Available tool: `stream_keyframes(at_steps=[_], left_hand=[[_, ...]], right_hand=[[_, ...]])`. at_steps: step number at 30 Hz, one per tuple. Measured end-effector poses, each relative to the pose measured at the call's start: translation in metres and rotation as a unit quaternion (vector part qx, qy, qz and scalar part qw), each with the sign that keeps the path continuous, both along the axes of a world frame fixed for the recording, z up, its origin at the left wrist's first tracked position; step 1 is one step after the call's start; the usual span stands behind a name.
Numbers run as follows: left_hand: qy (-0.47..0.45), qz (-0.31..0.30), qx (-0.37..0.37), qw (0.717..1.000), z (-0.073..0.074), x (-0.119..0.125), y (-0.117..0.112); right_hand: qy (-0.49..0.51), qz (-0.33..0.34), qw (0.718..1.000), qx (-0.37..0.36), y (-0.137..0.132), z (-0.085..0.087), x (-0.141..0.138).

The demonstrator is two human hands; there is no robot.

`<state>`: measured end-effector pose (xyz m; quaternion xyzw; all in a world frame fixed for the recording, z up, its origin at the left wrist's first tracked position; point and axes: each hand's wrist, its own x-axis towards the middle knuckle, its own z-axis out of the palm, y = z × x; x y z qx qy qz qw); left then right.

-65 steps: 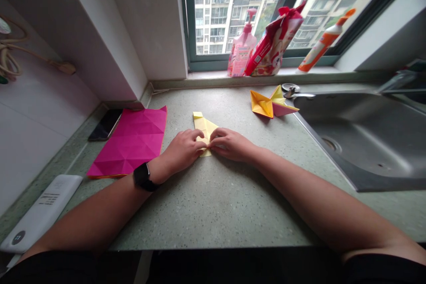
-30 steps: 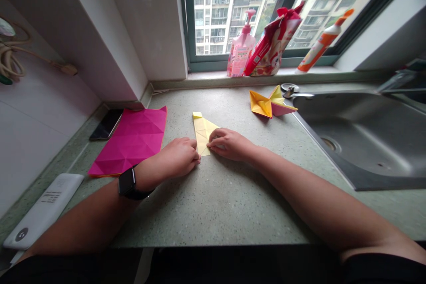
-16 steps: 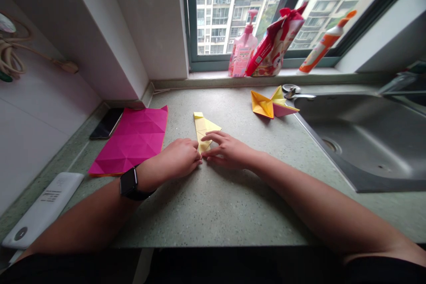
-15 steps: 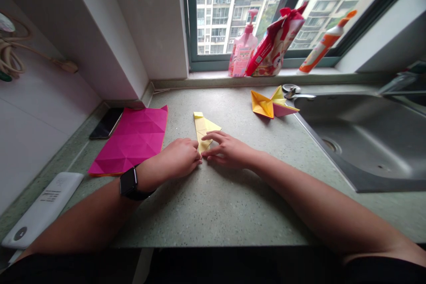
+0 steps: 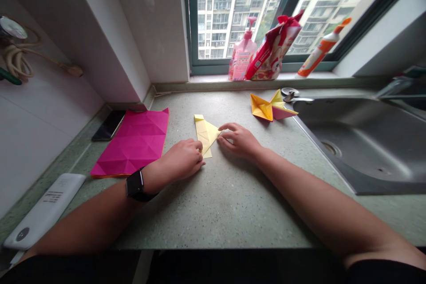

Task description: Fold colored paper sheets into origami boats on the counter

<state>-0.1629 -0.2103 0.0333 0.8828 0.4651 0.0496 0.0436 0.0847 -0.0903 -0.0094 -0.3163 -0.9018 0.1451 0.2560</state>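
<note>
Left hand (image 5: 184, 159), fingers curled in, presses the near end of the folded yellow paper (image 5: 203, 131) on the counter (image 5: 216, 199); just right of it, right hand (image 5: 241, 141) pinches the paper's side corner between 2 fingertips

The folded yellow paper triangle (image 5: 204, 132) lies flat on the speckled grey-green stone counter (image 5: 216, 195), and all else is placed from it. The left hand (image 5: 183, 159) rests on its near end and the right hand (image 5: 240, 140) touches its right corner. Just to its left lies the creased magenta paper sheet (image 5: 136, 142). Farther left and slightly behind is the black slab phone (image 5: 108, 125), and far left and well in front is the white plastic slab device (image 5: 43, 211). Behind it to the right sit the orange and pink folded paper figures (image 5: 266, 107), touching each other. Farther right is the stainless steel sink (image 5: 366, 142), set into the counter. Well behind it, on the pale window ledge (image 5: 213, 78), stand the pink plastic pump bottle (image 5: 242, 55) and the red foil bag (image 5: 273, 49), close together. The white-and-orange plastic bottle (image 5: 319, 51) stands farther right.
</note>
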Motion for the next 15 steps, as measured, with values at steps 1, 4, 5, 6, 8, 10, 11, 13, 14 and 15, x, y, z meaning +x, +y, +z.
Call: stream_keyframes(at_steps=[1,4,5,6,8,10,11,13,14,15], left_hand=[[-0.003,0.001,0.006,1.000,-0.001,0.001,0.000],[-0.001,0.016,0.012,1.000,-0.003,0.004,-0.002],[0.003,0.022,0.012,1.000,-0.004,0.005,-0.003],[0.008,0.029,0.013,0.999,-0.005,0.005,-0.003],[0.014,0.044,0.016,0.999,-0.007,0.005,-0.003],[0.005,0.053,0.022,0.998,-0.010,0.005,-0.002],[-0.003,0.054,0.024,0.998,-0.011,0.005,-0.002],[-0.019,0.050,0.020,0.998,-0.015,0.006,0.000],[-0.025,0.043,0.014,0.999,-0.016,0.007,0.000],[-0.029,0.034,0.008,0.999,-0.017,0.007,0.000]], right_hand=[[0.016,-0.018,1.000,0.005,0.002,-0.001,0.001],[0.048,-0.079,0.996,0.010,0.009,-0.004,0.005],[0.048,-0.095,0.994,0.007,0.011,-0.005,0.006],[0.045,-0.105,0.993,0.001,0.013,-0.006,0.007],[0.047,-0.104,0.993,-0.021,0.015,-0.008,0.006],[0.075,-0.086,0.992,-0.049,0.017,-0.010,0.004],[0.098,-0.079,0.990,-0.064,0.018,-0.010,0.002],[0.146,-0.081,0.982,-0.094,0.021,-0.011,0.000],[0.165,-0.089,0.976,-0.109,0.023,-0.010,0.000],[0.182,-0.099,0.970,-0.127,0.025,-0.010,0.000]])
